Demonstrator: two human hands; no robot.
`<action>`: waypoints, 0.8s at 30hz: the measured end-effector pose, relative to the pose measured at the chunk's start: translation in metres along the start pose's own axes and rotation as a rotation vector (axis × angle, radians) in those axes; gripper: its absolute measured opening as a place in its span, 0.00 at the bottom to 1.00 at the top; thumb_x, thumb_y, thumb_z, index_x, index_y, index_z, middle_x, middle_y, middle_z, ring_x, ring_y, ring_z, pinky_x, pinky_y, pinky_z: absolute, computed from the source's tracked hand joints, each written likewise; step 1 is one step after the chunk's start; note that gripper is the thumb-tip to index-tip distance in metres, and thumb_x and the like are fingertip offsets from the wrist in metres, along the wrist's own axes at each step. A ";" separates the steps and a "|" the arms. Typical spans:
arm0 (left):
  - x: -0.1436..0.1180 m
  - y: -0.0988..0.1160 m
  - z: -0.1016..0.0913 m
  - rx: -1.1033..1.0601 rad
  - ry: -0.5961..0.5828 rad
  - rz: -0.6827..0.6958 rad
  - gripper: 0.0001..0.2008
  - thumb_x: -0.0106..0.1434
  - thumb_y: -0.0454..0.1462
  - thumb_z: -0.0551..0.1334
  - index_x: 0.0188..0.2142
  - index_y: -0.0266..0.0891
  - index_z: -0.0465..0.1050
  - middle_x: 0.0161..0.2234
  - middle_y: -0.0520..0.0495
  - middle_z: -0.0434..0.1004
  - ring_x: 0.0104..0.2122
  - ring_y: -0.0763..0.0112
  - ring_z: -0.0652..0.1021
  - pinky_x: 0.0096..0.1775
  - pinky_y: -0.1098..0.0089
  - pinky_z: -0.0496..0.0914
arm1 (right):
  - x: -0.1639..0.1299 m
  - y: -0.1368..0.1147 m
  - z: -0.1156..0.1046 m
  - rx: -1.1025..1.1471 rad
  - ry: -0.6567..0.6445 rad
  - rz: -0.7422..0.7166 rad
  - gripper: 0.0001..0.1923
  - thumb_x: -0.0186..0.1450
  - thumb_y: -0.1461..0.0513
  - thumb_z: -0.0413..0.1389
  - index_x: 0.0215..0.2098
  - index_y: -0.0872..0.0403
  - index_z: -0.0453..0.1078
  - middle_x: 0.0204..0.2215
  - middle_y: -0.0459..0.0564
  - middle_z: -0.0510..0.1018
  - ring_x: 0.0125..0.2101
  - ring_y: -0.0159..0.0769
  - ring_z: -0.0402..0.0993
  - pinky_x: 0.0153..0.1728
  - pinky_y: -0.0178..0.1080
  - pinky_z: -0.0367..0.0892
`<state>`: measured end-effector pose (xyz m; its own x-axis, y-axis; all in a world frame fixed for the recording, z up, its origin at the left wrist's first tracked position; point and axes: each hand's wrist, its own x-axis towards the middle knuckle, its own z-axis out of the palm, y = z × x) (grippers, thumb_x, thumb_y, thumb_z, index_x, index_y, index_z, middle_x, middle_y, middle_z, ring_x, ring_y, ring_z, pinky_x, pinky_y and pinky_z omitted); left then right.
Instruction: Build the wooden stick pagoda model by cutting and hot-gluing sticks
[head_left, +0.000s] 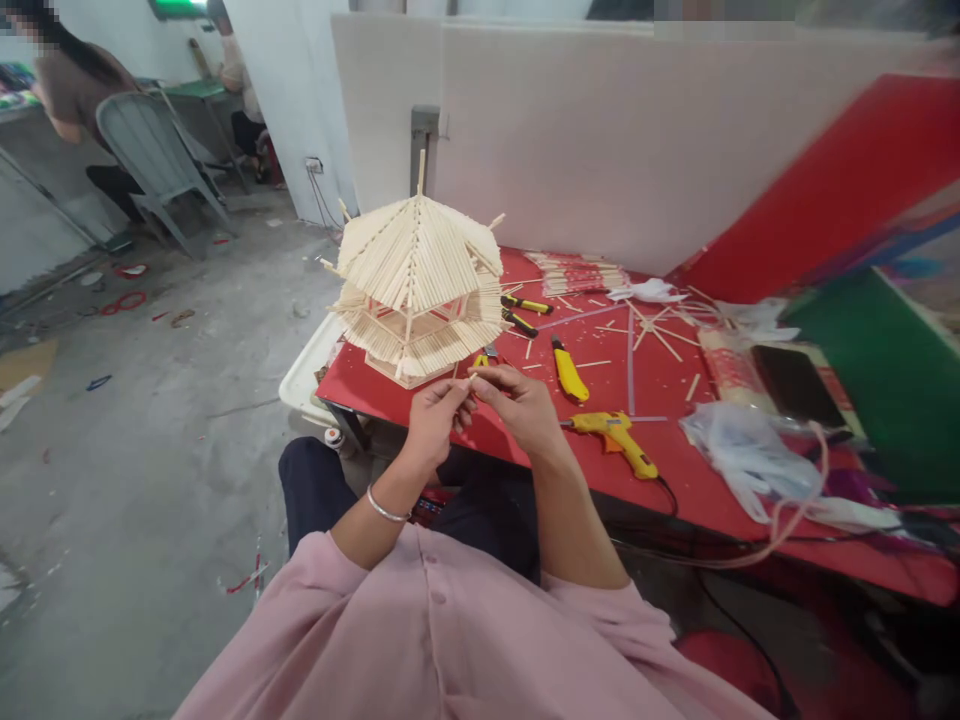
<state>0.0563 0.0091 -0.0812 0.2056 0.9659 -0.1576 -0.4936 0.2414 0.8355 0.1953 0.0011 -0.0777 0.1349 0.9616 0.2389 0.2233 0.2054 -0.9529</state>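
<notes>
Nearest us, our left hand (439, 412) and right hand (517, 405) meet above the lap, fingers pinched shut on a thin wooden stick (474, 376). Just beyond, on the red worktop (675, 470), the stick pagoda (416, 290) has both roof tiers covered; loose sticks (652, 330), a glue gun (619, 440) and utility knife (568, 372) suggest trimming remains.

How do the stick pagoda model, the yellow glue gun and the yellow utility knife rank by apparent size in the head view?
1. Stick pagoda model, clearly largest.
2. Yellow glue gun.
3. Yellow utility knife.
The glue gun lies nearer the camera than the knife, so that gap is unsure; they look close in length.
</notes>
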 end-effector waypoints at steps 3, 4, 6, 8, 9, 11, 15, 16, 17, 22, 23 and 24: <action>-0.002 0.001 -0.003 0.052 -0.008 -0.008 0.20 0.47 0.50 0.77 0.27 0.36 0.78 0.20 0.53 0.74 0.16 0.82 0.69 0.17 0.79 0.58 | 0.001 -0.005 0.000 -0.023 0.017 -0.025 0.11 0.61 0.51 0.65 0.31 0.48 0.81 0.29 0.46 0.80 0.34 0.35 0.75 0.41 0.41 0.70; -0.004 0.001 -0.004 0.061 -0.002 -0.016 0.21 0.46 0.50 0.77 0.28 0.36 0.79 0.20 0.54 0.74 0.16 0.82 0.69 0.17 0.79 0.57 | 0.000 -0.006 0.000 -0.029 0.018 -0.025 0.11 0.61 0.51 0.65 0.29 0.49 0.80 0.28 0.46 0.79 0.33 0.34 0.74 0.40 0.40 0.69; -0.007 0.003 -0.005 0.077 -0.009 -0.044 0.22 0.44 0.49 0.78 0.30 0.35 0.79 0.20 0.54 0.74 0.16 0.82 0.69 0.16 0.79 0.57 | -0.004 -0.008 -0.001 -0.039 0.024 -0.021 0.12 0.60 0.51 0.66 0.27 0.49 0.79 0.26 0.45 0.77 0.30 0.33 0.72 0.36 0.38 0.67; -0.010 0.006 -0.005 0.084 -0.058 -0.092 0.23 0.44 0.50 0.78 0.29 0.35 0.78 0.20 0.54 0.73 0.16 0.81 0.69 0.16 0.79 0.57 | -0.008 -0.007 -0.002 -0.041 0.048 -0.003 0.16 0.61 0.48 0.65 0.25 0.51 0.77 0.22 0.44 0.73 0.26 0.31 0.67 0.30 0.37 0.64; -0.012 0.007 -0.005 0.074 -0.088 -0.125 0.23 0.44 0.50 0.78 0.29 0.35 0.77 0.20 0.54 0.73 0.16 0.81 0.70 0.16 0.79 0.58 | -0.010 -0.006 -0.003 -0.039 0.074 0.010 0.20 0.64 0.47 0.63 0.23 0.51 0.74 0.19 0.43 0.70 0.23 0.29 0.64 0.27 0.36 0.61; -0.015 0.009 -0.003 0.026 -0.132 -0.189 0.24 0.44 0.51 0.78 0.29 0.36 0.75 0.20 0.55 0.73 0.15 0.81 0.70 0.15 0.79 0.58 | -0.013 -0.004 -0.007 -0.020 0.152 0.042 0.27 0.68 0.44 0.57 0.19 0.51 0.66 0.15 0.41 0.63 0.19 0.28 0.57 0.23 0.36 0.56; -0.016 0.008 0.002 -0.028 -0.143 -0.214 0.25 0.44 0.51 0.78 0.30 0.37 0.74 0.22 0.55 0.74 0.16 0.81 0.70 0.15 0.79 0.58 | -0.015 -0.006 -0.018 0.009 0.271 0.091 0.27 0.63 0.42 0.62 0.18 0.51 0.64 0.16 0.40 0.64 0.20 0.27 0.58 0.24 0.35 0.59; -0.015 0.006 0.002 -0.008 -0.148 -0.200 0.24 0.45 0.51 0.77 0.30 0.37 0.74 0.22 0.55 0.74 0.16 0.80 0.70 0.16 0.79 0.58 | -0.016 -0.007 -0.019 0.015 0.224 0.095 0.23 0.59 0.43 0.66 0.23 0.51 0.70 0.19 0.41 0.68 0.22 0.28 0.61 0.26 0.35 0.61; -0.015 0.004 0.002 0.026 -0.157 -0.184 0.24 0.46 0.52 0.77 0.30 0.37 0.74 0.21 0.55 0.73 0.16 0.80 0.70 0.16 0.78 0.59 | -0.017 -0.008 -0.020 0.023 0.135 0.100 0.20 0.56 0.45 0.69 0.29 0.51 0.75 0.23 0.41 0.71 0.25 0.29 0.65 0.28 0.35 0.64; -0.018 -0.001 -0.001 0.375 -0.187 0.058 0.13 0.59 0.45 0.70 0.29 0.38 0.76 0.19 0.54 0.71 0.18 0.77 0.70 0.23 0.75 0.65 | -0.024 -0.004 -0.017 0.107 -0.094 0.126 0.18 0.55 0.47 0.70 0.36 0.49 0.82 0.33 0.47 0.81 0.30 0.33 0.73 0.32 0.38 0.69; -0.019 0.000 -0.002 0.462 -0.182 0.140 0.10 0.61 0.43 0.69 0.29 0.38 0.77 0.21 0.53 0.73 0.20 0.76 0.72 0.26 0.74 0.66 | -0.024 -0.001 -0.018 0.133 -0.014 0.118 0.16 0.55 0.47 0.69 0.33 0.49 0.81 0.32 0.47 0.80 0.28 0.32 0.71 0.30 0.37 0.68; -0.021 0.002 -0.003 0.541 -0.177 0.214 0.08 0.62 0.40 0.68 0.29 0.39 0.77 0.22 0.52 0.74 0.23 0.75 0.73 0.29 0.74 0.68 | -0.023 0.002 -0.020 0.159 0.073 0.109 0.16 0.56 0.47 0.68 0.30 0.49 0.79 0.30 0.46 0.78 0.25 0.30 0.68 0.28 0.37 0.66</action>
<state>0.0485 -0.0109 -0.0778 0.3098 0.9461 0.0950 -0.0494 -0.0838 0.9953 0.2116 -0.0238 -0.0812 0.2209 0.9651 0.1405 0.0493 0.1328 -0.9899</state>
